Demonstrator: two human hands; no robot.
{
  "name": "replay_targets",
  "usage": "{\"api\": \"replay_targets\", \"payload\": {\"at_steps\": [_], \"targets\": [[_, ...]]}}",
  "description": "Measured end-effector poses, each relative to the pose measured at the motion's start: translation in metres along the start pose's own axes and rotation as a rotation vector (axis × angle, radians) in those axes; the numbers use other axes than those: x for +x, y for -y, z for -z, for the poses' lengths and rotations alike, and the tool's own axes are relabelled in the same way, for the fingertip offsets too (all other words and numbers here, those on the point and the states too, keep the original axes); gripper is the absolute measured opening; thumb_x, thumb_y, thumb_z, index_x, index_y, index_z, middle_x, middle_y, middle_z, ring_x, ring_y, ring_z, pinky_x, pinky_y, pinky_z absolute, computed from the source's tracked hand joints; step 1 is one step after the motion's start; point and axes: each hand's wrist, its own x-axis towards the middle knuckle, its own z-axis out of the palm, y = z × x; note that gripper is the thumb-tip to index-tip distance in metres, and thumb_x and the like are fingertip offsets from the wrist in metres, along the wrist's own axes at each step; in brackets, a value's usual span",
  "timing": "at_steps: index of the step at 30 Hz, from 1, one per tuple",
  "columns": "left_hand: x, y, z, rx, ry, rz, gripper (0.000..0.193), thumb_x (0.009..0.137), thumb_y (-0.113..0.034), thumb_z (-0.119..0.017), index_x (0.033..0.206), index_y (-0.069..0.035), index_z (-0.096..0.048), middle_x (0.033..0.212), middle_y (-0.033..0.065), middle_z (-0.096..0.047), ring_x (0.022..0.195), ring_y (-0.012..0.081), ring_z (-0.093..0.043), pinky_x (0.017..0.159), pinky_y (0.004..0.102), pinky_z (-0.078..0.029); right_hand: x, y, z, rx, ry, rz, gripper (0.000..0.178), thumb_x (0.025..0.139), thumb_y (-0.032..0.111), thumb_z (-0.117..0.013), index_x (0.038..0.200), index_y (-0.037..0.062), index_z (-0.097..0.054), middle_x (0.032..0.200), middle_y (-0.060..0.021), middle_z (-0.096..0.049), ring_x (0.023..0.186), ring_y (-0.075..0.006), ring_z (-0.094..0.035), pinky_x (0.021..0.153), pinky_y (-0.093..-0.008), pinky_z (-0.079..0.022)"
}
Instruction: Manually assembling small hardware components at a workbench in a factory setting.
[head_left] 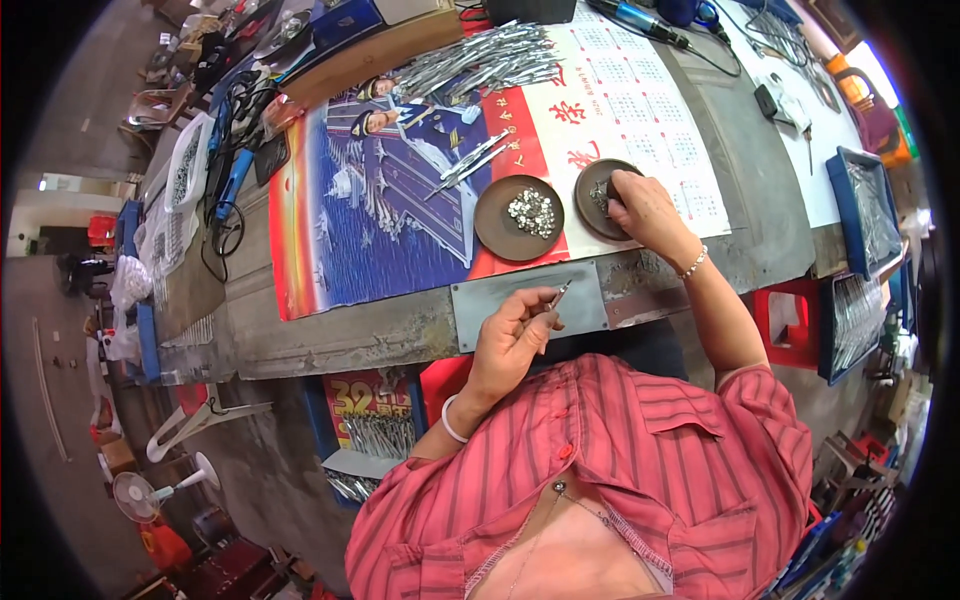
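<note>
A thin metal rod (558, 294) is pinched between the thumb and forefinger of the left hand (512, 335), its free tip slanting up and away from the grip over a grey metal plate (500, 305) that lies at the near edge of the workbench (330, 340). The fingers are curled closed around the rod's lower end, and the hand hovers at the bench edge with the wrist hanging off it, above a red-striped shirt. Beyond the grip and to its right, the right hand (640, 205) rests fingers-down in a round brown dish (592, 200), closed over small shiny pieces; what exactly it grasps is hidden under the fingers. Just left of that dish, nearly touching it, sits a second brown dish (505, 230) with a cluster of small silver pieces (530, 212) in its middle. Both dishes stand on a large printed calendar sheet (400, 220) that covers most of the bench top. Between the dishes and the plate runs a narrow bare strip. Further from the grip, a few loose rods (465, 162) lie on the sheet, and a large heap of metal rods (480, 62) spreads near the far edge. To the right, past the bench corner, stands a blue tray (860, 205).
</note>
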Motion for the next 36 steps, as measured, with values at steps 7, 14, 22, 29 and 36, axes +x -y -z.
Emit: {"api": "replay_targets", "payload": {"at_steps": [7,14,22,29,36], "targets": [[0.004,0.001,-0.001,-0.033,-0.02,-0.021,0.024,0.097,-0.009,-0.047,0.119,0.001,-0.049,0.085,0.0064,-0.059,0.06,0.0046,-0.046,0.056,0.017,-0.039,-0.004,0.012,0.018,0.327,-0.028,-0.134,0.014,0.077,0.005,-0.059,0.084,-0.0027,-0.05,0.08,-0.0213,-0.061,0.078,-0.0408,-0.058,0.068,-0.0431,-0.046],[0.01,-0.003,-0.005,-0.029,-0.016,-0.045,0.024,0.097,-0.01,-0.048,0.118,0.001,-0.048,0.084,0.0066,-0.059,0.059,0.0048,-0.046,0.056,0.0174,-0.039,-0.006,0.002,0.018,0.625,-0.065,-0.204,0.02,0.078,0.001,-0.061,0.097,-0.0048,-0.06,0.084,-0.014,-0.066,0.075,-0.0189,-0.063,0.069,-0.0291,-0.05],[0.015,-0.007,-0.004,-0.042,-0.004,-0.014,0.019,0.096,-0.01,-0.049,0.112,0.0,-0.052,0.081,0.0028,-0.058,0.061,0.0034,-0.047,0.054,0.0168,-0.04,-0.003,0.005,0.021,0.707,-0.041,-0.175,0.013,0.083,0.002,-0.06,0.094,-0.0056,-0.061,0.08,-0.0083,-0.065,0.073,-0.0107,-0.058,0.068,-0.0253,-0.048],[0.023,-0.012,-0.006,-0.003,-0.002,-0.024,0.017,0.095,-0.01,-0.05,0.109,0.0,-0.053,0.081,0.0028,-0.058,0.062,0.0037,-0.049,0.055,0.0179,-0.041,-0.006,-0.001,0.019,0.876,-0.093,-0.258,0.017,0.091,0.004,-0.05,0.101,-0.0045,-0.06,0.085,-0.0036,-0.063,0.074,-0.0078,-0.056,0.066,-0.0225,-0.046],[0.035,-0.032,0.0,0.227,0.027,-0.132,0.013,0.091,-0.008,-0.056,0.099,0.003,-0.057,0.078,0.0049,-0.062,0.071,0.008,-0.059,0.063,0.0212,-0.047,-0.022,0.037,0.041,1.375,0.132,-0.25,0.014,0.089,0.007,-0.053,0.102,0.002,-0.053,0.075,0.0012,-0.054,0.067,-0.005,-0.052,0.056,-0.0186,-0.037]]}}
